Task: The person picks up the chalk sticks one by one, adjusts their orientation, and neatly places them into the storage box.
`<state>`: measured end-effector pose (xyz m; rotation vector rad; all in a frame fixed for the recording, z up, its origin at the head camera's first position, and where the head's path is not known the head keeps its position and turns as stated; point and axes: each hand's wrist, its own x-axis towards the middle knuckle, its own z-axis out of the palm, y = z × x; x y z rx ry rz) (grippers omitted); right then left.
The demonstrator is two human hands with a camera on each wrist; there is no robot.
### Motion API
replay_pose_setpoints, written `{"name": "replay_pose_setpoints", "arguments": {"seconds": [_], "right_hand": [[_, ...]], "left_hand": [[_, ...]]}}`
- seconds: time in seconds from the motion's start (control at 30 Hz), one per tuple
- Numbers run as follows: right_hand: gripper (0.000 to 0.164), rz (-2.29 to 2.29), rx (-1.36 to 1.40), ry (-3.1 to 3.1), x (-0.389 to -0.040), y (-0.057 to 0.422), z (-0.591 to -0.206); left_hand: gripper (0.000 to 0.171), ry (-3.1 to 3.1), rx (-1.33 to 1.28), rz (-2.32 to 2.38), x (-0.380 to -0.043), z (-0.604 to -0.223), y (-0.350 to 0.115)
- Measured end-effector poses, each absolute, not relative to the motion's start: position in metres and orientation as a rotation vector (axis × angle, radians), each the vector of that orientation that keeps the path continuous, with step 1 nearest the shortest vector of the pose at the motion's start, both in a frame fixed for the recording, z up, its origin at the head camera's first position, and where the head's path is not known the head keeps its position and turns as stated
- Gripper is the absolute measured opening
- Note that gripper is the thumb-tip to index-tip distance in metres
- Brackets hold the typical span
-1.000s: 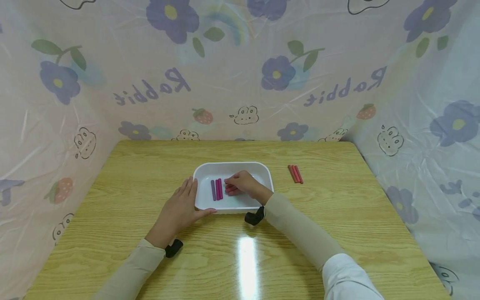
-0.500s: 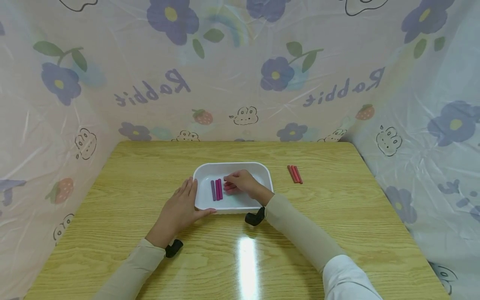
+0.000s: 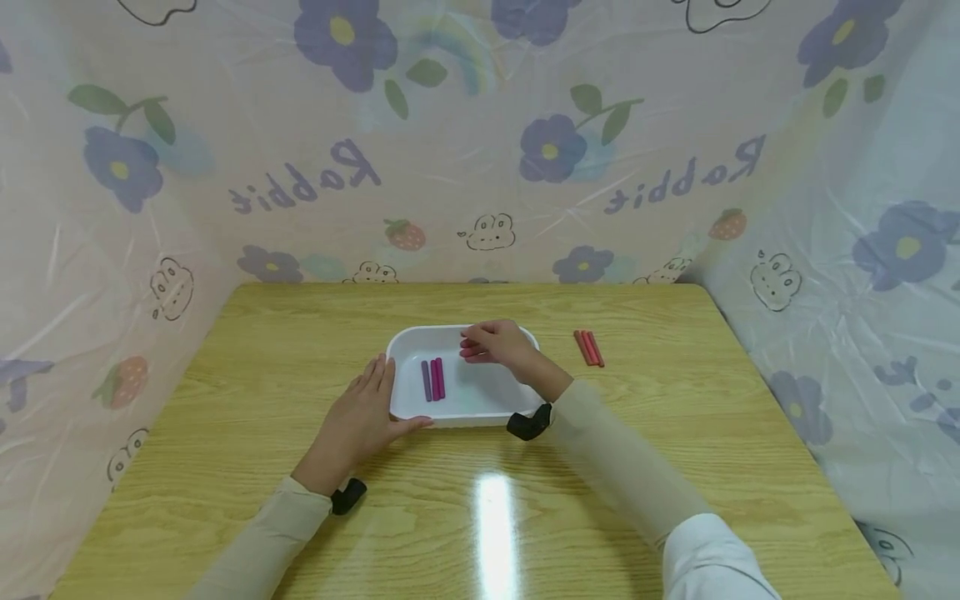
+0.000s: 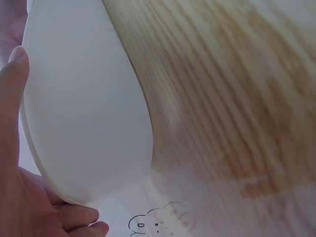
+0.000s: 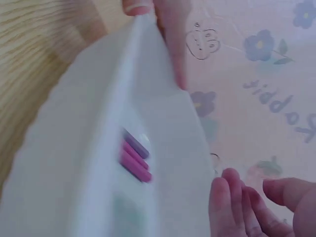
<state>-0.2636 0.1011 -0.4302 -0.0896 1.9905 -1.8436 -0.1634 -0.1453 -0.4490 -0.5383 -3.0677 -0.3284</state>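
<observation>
A white rectangular tray [image 3: 487, 404] sits mid-table, with three slim crayon-like sticks [image 3: 433, 380], one mauve and two magenta, side by side in its left part. My left hand [image 3: 358, 417] holds the tray's near left corner; in the left wrist view its thumb [image 4: 17, 61] lies on the rim and its fingers bend round the end wall. Over the tray's far right part hovers my right hand [image 3: 501, 343]. In the right wrist view that hand's fingers [image 5: 219, 202] are loosely bent, the thumb apart, with nothing between them.
To the right of the tray, three more sticks [image 3: 588, 348] in brown and reds lie together on the wooden table [image 3: 637, 433]. A patterned curtain [image 3: 465, 167] encloses the table at the back and both sides.
My right hand has lifted from low in the tray and shifted back and to the right. The left hand, the tray and the sticks stay where they were.
</observation>
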Motion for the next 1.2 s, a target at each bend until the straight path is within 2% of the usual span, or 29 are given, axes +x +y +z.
{"name": "replay_pose_setpoints", "arguments": {"seconds": [0.43,0.73,0.97,1.2], "right_hand": [[0.045,-1.748,-0.143,2.097,-0.266,0.185,-0.418],[0.051,-1.638,-0.042,2.276,-0.271,0.253,-0.420],[0.047,-1.552,0.021,2.392,-0.273,0.292,-0.429],[0.042,-1.448,0.061,2.484,-0.274,0.305,-0.440]], "left_hand": [[0.118,-3.057,-0.554,-0.330,-0.163,-0.450,-0.146],[0.116,-3.043,-0.570,-0.360,-0.162,-0.451,-0.147],[0.117,-3.054,-0.560,-0.386,-0.162,-0.450,-0.147],[0.116,-3.066,-0.562,-0.375,-0.161,-0.448,-0.147]]}}
